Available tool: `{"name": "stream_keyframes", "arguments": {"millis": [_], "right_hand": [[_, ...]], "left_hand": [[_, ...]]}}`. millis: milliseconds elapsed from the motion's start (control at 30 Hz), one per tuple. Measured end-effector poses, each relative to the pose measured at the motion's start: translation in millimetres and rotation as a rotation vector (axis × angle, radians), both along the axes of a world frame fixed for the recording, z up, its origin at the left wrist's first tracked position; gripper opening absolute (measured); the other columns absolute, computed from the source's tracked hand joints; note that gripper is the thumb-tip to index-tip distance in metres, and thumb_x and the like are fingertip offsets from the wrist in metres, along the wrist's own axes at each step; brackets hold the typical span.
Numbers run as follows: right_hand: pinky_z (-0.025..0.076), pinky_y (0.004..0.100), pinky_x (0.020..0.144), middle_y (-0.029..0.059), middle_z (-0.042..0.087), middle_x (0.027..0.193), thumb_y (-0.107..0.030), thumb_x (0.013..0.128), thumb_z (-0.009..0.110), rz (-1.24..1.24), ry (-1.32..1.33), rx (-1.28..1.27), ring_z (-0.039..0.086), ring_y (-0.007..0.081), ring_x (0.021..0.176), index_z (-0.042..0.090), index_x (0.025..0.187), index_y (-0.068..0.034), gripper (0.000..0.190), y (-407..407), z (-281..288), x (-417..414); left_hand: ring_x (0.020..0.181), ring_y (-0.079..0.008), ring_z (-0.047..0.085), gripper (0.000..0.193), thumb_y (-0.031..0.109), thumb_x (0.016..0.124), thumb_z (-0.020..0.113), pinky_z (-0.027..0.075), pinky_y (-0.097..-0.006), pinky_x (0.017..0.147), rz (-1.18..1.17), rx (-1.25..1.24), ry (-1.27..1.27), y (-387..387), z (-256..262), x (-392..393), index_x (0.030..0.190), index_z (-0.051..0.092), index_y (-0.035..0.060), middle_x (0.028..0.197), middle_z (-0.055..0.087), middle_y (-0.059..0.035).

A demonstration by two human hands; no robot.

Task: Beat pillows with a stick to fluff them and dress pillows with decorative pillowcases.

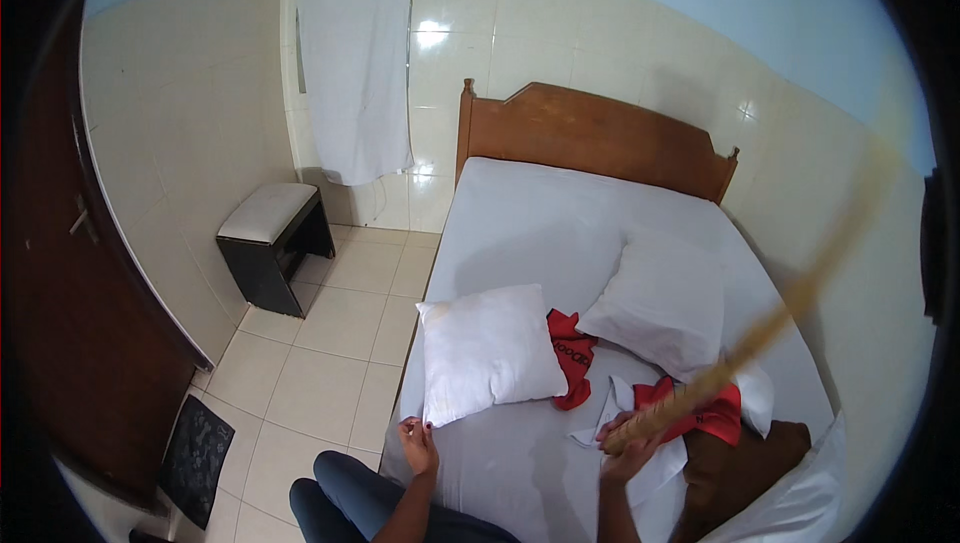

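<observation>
Below the middle of the view, my left hand (420, 447) pinches the near left corner of a white pillow (487, 355) on the bed. My right hand (634, 453) grips the bound handle of a tan stick broom (731, 359). The broom rises to the upper right, its far end blurred by motion. Behind the broom lie a red cloth with dark lettering (721, 414) and a brown cloth (731, 460). A second white pillow (660, 299) rests farther up the bed. Another red printed cloth (571, 363) is partly covered by the first pillow.
The bed has a light grey sheet (540, 205) and a wooden headboard (585, 134). To the left stand a black stool with a pale cushion (270, 213) and a dark door (90, 318). A dark mat (196, 460) lies on the tiled floor (322, 393). White fabric (360, 70) hangs on the wall.
</observation>
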State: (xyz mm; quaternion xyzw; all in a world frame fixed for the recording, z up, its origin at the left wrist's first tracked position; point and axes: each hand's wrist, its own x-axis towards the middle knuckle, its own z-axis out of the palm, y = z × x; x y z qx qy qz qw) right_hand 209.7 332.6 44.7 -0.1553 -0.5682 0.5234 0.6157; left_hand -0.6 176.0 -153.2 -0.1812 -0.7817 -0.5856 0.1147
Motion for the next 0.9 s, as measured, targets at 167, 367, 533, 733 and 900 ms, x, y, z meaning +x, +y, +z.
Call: {"name": "stream_keyframes", "arguments": {"millis": [167,367,533,733,900], "right_hand": [[0.044,0.0288,0.046,0.006,0.052,0.061,-0.036,0.088,0.045,0.038,-1.546,-0.267,0.052,0.0148,0.048,0.041,0.098,-0.005,0.032,-21.2,-106.0,-4.6],[0.041,0.0242,0.041,0.0047,0.051,0.061,-0.025,0.09,0.048,0.127,-0.565,-0.278,0.049,0.0105,0.046,0.047,0.086,0.0,0.025,-29.3,-37.2,17.6],[0.042,0.0258,0.047,0.0059,0.047,0.07,-0.045,0.087,0.047,-0.014,-0.118,0.051,0.047,0.0124,0.054,0.039,0.098,-0.002,0.045,-15.4,-14.3,-6.5],[0.043,0.0303,0.046,0.0133,0.056,0.073,-0.042,0.086,0.046,0.335,-1.141,-0.304,0.058,0.0178,0.06,0.039,0.109,-0.002,0.047,-51.4,-86.4,-7.3],[0.037,0.0208,0.036,0.0105,0.054,0.069,-0.041,0.088,0.046,0.608,-0.629,-0.399,0.051,0.0129,0.043,0.04,0.107,-0.004,0.042,-32.4,19.7,4.0]], "left_hand": [[0.085,-0.0255,0.045,0.005,0.004,0.082,0.056,0.041,-0.0348,0.071,-0.017,-0.011,-0.054,-4.5,3.9,-5.1,0.082,0.054,-0.0013,0.103,0.042,-0.0137],[0.086,-0.024,0.043,0.012,0.009,0.082,0.057,0.039,-0.0352,0.073,0.01,-0.152,0.037,-14.9,9.6,-6.2,0.076,0.056,-0.0013,0.105,0.042,-0.012],[0.086,-0.0232,0.043,0.014,0.012,0.083,0.057,0.039,-0.034,0.071,-0.053,-0.017,-0.041,-12.6,10.9,-4.4,0.076,0.057,-0.0007,0.104,0.042,-0.0113],[0.086,-0.023,0.043,0.013,0.01,0.083,0.058,0.04,-0.0338,0.073,-0.027,-0.03,-0.017,-12.1,9.7,-3.7,0.076,0.057,-0.0011,0.103,0.043,-0.0113],[0.086,-0.0226,0.044,0.013,0.01,0.081,0.06,0.04,-0.0343,0.075,-0.066,-0.095,0.021,-13.9,1.1,-4.9,0.072,0.059,0.0001,0.102,0.044,-0.0108]]}}
